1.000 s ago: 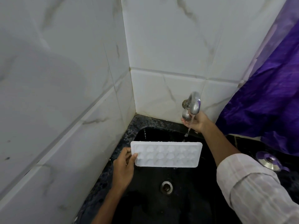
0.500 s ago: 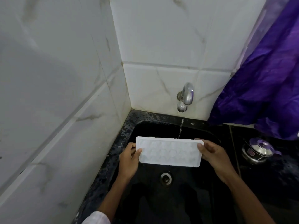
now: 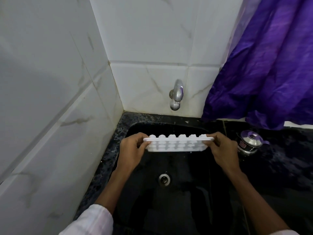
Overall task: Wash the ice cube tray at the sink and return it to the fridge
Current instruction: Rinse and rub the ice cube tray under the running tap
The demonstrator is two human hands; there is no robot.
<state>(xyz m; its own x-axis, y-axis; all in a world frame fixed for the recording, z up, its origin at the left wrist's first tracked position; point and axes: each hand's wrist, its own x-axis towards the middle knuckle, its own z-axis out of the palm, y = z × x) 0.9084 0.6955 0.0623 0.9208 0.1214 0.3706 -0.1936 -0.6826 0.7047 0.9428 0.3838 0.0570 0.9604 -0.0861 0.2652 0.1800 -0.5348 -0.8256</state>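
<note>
We hold the white ice cube tray (image 3: 177,143) over the black sink (image 3: 135,128), one short end in each hand. Our left hand (image 3: 131,150) is curled around the left end, our right hand (image 3: 221,149) closed on the right end — fingers wrapped over the rim on both sides. The tray is tipped so that the bumps of its cups show along the far edge and on the face toward us. It hangs above the basin, well above the drain (image 3: 164,179) and below the steel tap (image 3: 176,94) on the tiled wall. On the dark desk to the right stands a small steel pot with a lid (image 3: 250,141), beneath a purple curtain (image 3: 271,65).
</note>
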